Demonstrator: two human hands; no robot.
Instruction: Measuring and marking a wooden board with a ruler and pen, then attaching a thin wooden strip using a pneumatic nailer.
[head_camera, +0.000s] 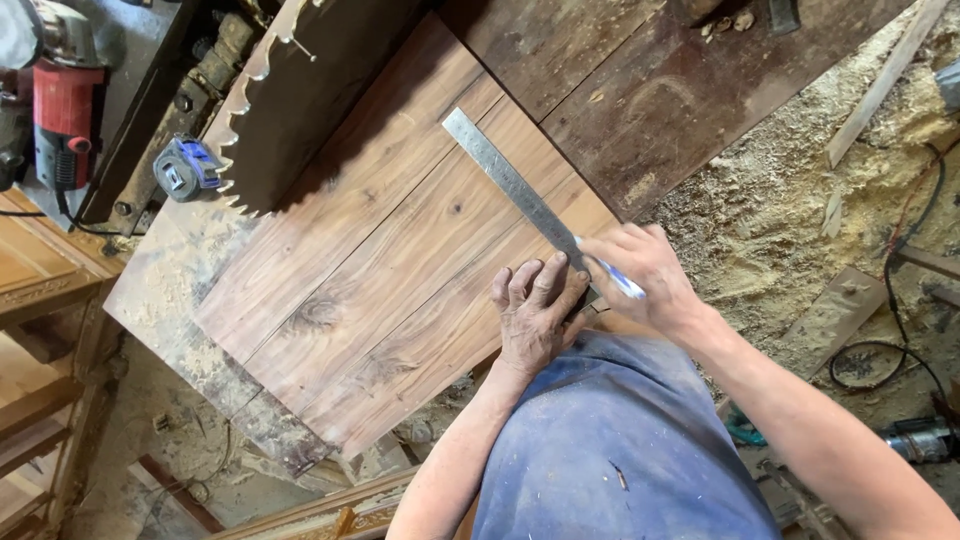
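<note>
A blue and white pen (612, 277) is pinched in the grip of the right hand (645, 275), with the fingers curled together around it, and its tip is set against the edge of a long steel ruler (512, 185). The ruler is laid at a slant on a wide wooden board (390, 260), and its near end is covered by the two hands. Just beside the right grip, on its left, the left hand (535, 315) is pressed flat on the board with the fingers spread slightly; nothing is held in it, and its fingertips are placed against the ruler's end. From the grip, the ruler is stretched away toward the far left. The board is carried by a dusty tabletop (165, 300), where sawdust is seen. Well apart from the grip, far to the left, a blue tape measure (187, 167) is seen beside a carved dark wooden piece (300, 90) with a toothed edge, and a red power tool (65, 110) is seen further left. To the right of the grip, the floor (800, 210) is covered by sawdust, and a black cable (895, 330) is lying on it.
</note>
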